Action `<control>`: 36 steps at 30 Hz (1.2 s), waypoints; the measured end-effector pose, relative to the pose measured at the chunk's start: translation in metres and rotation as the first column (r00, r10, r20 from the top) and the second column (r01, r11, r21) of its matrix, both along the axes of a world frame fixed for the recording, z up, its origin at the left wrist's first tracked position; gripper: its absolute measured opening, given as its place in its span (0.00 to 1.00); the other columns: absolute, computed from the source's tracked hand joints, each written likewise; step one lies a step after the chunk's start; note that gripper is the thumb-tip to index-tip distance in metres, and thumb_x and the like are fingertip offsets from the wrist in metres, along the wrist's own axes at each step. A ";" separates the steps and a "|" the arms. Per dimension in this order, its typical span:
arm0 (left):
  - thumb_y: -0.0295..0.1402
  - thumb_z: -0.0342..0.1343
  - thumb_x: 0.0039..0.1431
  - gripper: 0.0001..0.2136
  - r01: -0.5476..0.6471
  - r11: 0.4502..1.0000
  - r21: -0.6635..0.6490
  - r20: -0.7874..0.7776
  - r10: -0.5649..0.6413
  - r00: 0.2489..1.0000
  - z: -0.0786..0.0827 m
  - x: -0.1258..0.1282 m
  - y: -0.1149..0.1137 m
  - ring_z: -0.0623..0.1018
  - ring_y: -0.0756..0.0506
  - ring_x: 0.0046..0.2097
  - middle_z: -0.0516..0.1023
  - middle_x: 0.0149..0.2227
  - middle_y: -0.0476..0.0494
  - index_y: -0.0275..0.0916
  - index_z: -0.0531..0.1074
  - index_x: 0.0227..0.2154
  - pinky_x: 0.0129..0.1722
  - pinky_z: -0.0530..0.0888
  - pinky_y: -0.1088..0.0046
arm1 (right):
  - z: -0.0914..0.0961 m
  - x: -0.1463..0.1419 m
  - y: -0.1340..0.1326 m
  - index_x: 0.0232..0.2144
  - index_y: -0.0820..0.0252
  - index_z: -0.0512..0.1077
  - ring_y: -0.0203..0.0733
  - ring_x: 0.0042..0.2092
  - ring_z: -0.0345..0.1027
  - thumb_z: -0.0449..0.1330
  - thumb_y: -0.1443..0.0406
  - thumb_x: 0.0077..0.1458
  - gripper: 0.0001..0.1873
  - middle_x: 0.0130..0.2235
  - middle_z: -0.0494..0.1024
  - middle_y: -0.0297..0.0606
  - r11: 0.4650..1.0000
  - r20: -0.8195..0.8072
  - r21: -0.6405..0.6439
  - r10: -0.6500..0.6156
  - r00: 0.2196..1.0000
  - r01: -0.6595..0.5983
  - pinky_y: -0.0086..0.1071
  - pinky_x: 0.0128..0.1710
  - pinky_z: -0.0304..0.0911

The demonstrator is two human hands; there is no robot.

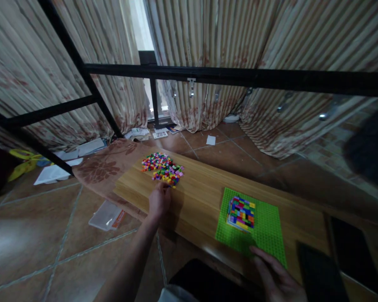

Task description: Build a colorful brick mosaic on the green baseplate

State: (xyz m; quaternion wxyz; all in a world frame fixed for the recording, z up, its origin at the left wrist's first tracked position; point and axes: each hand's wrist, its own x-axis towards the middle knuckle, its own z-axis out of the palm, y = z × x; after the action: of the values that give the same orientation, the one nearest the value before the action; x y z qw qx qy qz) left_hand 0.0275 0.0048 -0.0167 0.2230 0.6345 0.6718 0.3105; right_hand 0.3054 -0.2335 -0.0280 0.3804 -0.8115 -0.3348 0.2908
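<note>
Far left, a yellow object (23,165) lies on the tiled floor (28,235); to its right, a clear plastic container (102,216) rests on the tiles; a brown patterned cloth (96,165) extends from beneath the left end of the wooden board (201,184); the left hand (160,199) is positioned at the near edge of the loose brick pile (164,165), fingers curled and drawn close together; whether a brick sits between the fingertips cannot be told; the multicoloured pile lies spread toward the board's left end; right of centre, the green baseplate (267,226) lies flat on the board and carries the brick assembly (242,212), seated left of the plate's middle; the right hand (275,272) is at the plate's near edge, fingers extended; its grip and contact cannot be told; far right, two dark flat objects (321,268) lie side by side
</note>
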 end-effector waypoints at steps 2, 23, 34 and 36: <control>0.32 0.53 0.57 0.07 0.086 0.996 -0.028 0.229 -0.077 0.970 -0.002 0.014 -0.016 0.77 0.45 0.36 0.78 0.34 0.44 0.38 0.72 0.37 0.37 0.71 0.71 | 0.004 -0.009 0.002 0.39 0.52 0.79 0.52 0.51 0.71 0.60 0.45 0.45 0.25 0.46 0.80 0.37 0.998 -0.050 0.056 0.001 0.999 0.002 0.40 0.50 0.67; 0.31 0.58 0.55 0.05 0.546 0.824 0.148 0.563 -0.524 0.638 0.013 0.152 -0.049 0.78 0.48 0.35 0.80 0.34 0.46 0.38 0.78 0.32 0.39 0.74 0.72 | 0.042 0.001 0.050 0.40 0.56 0.76 0.43 0.40 0.73 0.57 0.56 0.57 0.14 0.41 0.79 0.40 0.910 -0.051 0.411 0.076 0.996 -0.048 0.37 0.43 0.67; 0.30 0.56 0.56 0.05 0.604 0.764 0.227 0.428 -0.635 0.643 0.024 0.150 -0.044 0.76 0.48 0.36 0.77 0.33 0.45 0.39 0.77 0.31 0.38 0.74 0.74 | 0.052 0.012 0.113 0.39 0.54 0.77 0.43 0.44 0.70 0.54 0.64 0.59 0.11 0.42 0.76 0.39 0.827 0.478 0.382 0.206 0.854 -0.414 0.39 0.46 0.66; 0.30 0.56 0.56 0.05 0.600 0.768 0.224 0.428 -0.631 0.648 0.023 0.151 -0.044 0.76 0.48 0.37 0.77 0.34 0.45 0.39 0.78 0.31 0.39 0.74 0.74 | 0.049 0.013 0.123 0.38 0.54 0.77 0.44 0.44 0.68 0.55 0.65 0.58 0.11 0.41 0.75 0.39 0.827 0.563 0.331 0.213 0.799 -0.454 0.40 0.46 0.65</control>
State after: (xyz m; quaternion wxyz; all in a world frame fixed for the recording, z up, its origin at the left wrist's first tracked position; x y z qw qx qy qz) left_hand 0.1783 -0.0396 0.0059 0.4542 0.7335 0.3296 0.3836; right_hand 0.3179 -0.1109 0.0210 0.3978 -0.6733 -0.6214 0.0478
